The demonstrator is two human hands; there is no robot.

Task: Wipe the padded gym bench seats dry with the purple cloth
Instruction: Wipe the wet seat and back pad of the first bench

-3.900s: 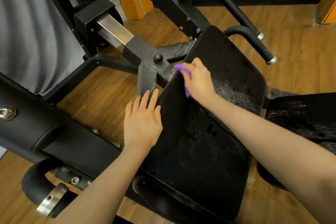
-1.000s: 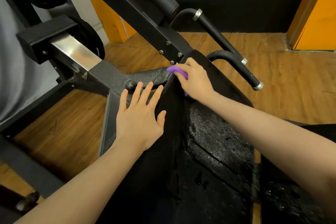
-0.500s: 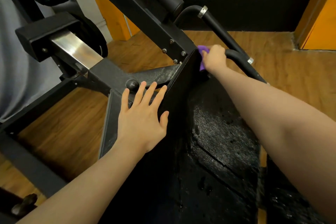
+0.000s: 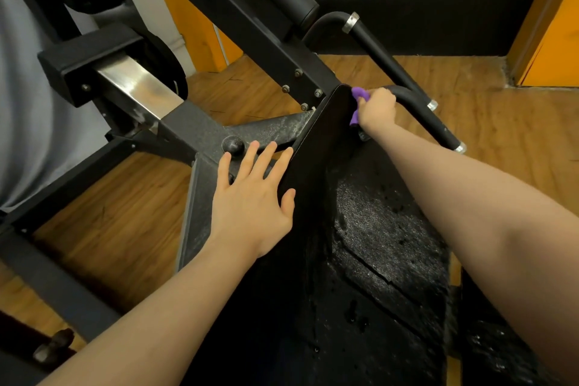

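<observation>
While right hand (image 4: 377, 110) fingers clench purple cloth (image 4: 358, 94) at seat (image 4: 376, 229) top; left hand (image 4: 250, 197) flat.

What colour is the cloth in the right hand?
Purple; the cloth shows best in the head view, gripped by the right hand.
</observation>
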